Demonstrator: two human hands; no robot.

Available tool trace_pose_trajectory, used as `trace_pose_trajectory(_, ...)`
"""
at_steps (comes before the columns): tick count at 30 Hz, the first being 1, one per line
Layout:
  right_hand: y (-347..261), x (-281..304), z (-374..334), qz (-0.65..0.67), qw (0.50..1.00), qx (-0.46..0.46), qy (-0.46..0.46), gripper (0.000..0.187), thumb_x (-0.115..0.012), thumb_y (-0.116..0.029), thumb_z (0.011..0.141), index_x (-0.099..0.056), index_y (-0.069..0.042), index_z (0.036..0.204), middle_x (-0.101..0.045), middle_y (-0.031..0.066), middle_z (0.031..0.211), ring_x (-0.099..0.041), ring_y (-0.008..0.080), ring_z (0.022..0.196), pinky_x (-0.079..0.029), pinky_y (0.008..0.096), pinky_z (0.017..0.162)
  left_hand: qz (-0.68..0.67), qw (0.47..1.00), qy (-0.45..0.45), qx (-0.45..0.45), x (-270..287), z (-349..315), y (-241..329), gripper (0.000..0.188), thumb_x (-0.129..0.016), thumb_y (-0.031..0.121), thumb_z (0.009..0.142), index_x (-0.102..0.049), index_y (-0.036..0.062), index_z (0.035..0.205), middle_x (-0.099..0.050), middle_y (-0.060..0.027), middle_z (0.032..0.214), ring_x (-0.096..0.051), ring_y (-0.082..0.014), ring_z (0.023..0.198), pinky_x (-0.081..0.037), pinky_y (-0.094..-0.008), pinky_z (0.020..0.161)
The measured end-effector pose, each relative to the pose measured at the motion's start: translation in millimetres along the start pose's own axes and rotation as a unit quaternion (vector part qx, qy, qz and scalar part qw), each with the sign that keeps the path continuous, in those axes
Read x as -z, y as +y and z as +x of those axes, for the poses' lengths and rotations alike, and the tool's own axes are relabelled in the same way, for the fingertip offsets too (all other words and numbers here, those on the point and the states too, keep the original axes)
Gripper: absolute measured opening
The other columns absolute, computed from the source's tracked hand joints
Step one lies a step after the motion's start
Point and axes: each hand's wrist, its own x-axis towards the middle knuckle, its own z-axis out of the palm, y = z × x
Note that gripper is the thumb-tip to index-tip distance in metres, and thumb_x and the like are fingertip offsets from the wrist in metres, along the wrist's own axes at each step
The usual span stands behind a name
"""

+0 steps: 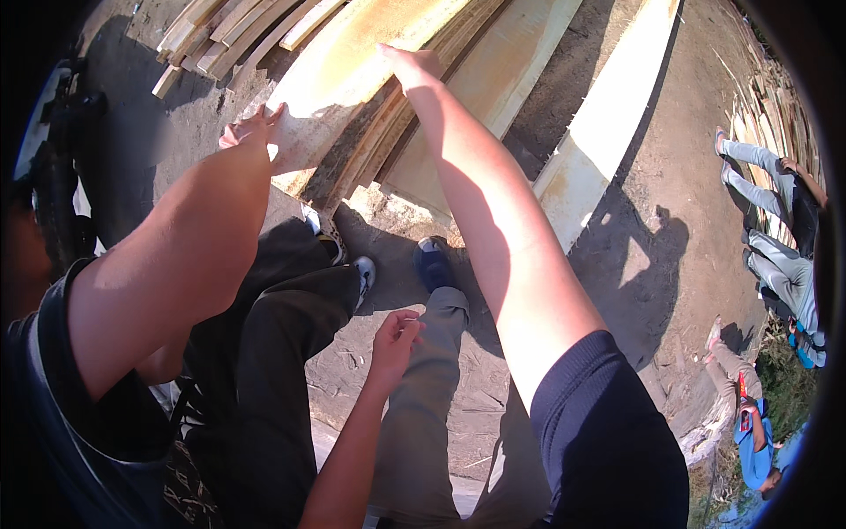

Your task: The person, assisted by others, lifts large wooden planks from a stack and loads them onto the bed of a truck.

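Head view: the right hand (412, 67) touches the pale plank's (348, 66) right edge, but I cannot tell whether it grips; the left hand (395, 346), fingers curled, contents unclear, is well short. A co-worker's hand (250, 130) touches the plank's near end.

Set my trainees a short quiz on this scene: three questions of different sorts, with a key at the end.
1. Multiple choice: what is the person's bare right hand touching?
A) A dark blue shoe
B) A wide, pale yellow wooden board
C) A green leafy bush
2. True or false: the person's bare left hand rests on that board.
3. Short answer: where on the board is the bare hand of the co-worker in dark trousers?

Key:
1. B.
2. False; it is held lower, by a grey trouser leg, apart from the board.
3. At its near end, on the left side.
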Motion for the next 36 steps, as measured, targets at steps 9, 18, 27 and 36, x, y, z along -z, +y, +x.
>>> trace_pose_trajectory(9, 5.6, -21.9, 7.7, -0.032, 0.990, 0.033, 0.137, 0.035, -0.082, -0.020, 0.074, -0.066, 0.007, 0.088, -0.070, 0.0170, 0.082, -0.065, 0.0145, 0.065, -0.054, 0.0269, 0.057, -0.042, 0.996, 0.074, -0.027, 36.4, 31.1, 33.5, 0.026, -0.055, 0.022, 0.095, -0.052, 0.0078, 0.117, -0.066, -0.0051, 0.100, -0.062, -0.0108, 0.079, -0.048, -0.0254, 0.068)
trace_pose_trajectory(18, -15.2, 12.8, 13.4, 0.046, 0.992, -0.047, -0.104, 0.038, -0.064, -0.028, 0.090, -0.058, -0.006, 0.120, -0.034, 0.0139, 0.148, -0.041, 0.0272, 0.121, -0.039, 0.0386, 0.078, -0.128, 0.972, 0.131, -0.145, 50.5, 33.5, 114.5, 0.038, -0.058, 0.032, 0.095, -0.047, 0.0087, 0.122, -0.064, -0.0060, 0.100, -0.063, -0.0112, 0.074, -0.050, -0.0234, 0.061)
trace_pose_trajectory(27, -4.9, 26.4, -101.7, 0.059, 0.988, -0.056, -0.134, 0.027, -0.062, -0.029, 0.092, -0.064, -0.005, 0.105, -0.066, 0.0074, 0.098, -0.057, 0.0181, 0.088, -0.044, 0.0384, 0.081, -0.120, 0.989, 0.015, -0.091, -45.0, -25.1, 75.4, 0.052, -0.067, 0.016, 0.087, -0.039, 0.0045, 0.129, -0.063, -0.0064, 0.105, -0.062, -0.0114, 0.084, -0.049, -0.0254, 0.069)
trace_pose_trajectory(36, -7.8, -5.5, -284.8, 0.139, 0.983, -0.119, -0.031, 0.040, -0.074, -0.020, 0.082, -0.059, 0.010, 0.104, -0.064, 0.0174, 0.100, -0.060, 0.0213, 0.088, -0.047, 0.0337, 0.073, -0.074, 0.959, -0.023, -0.273, -70.3, -55.8, 54.1, 0.057, -0.071, 0.010, 0.080, -0.043, 0.0000, 0.128, -0.056, -0.0125, 0.114, -0.057, -0.0188, 0.100, -0.048, -0.0314, 0.085)
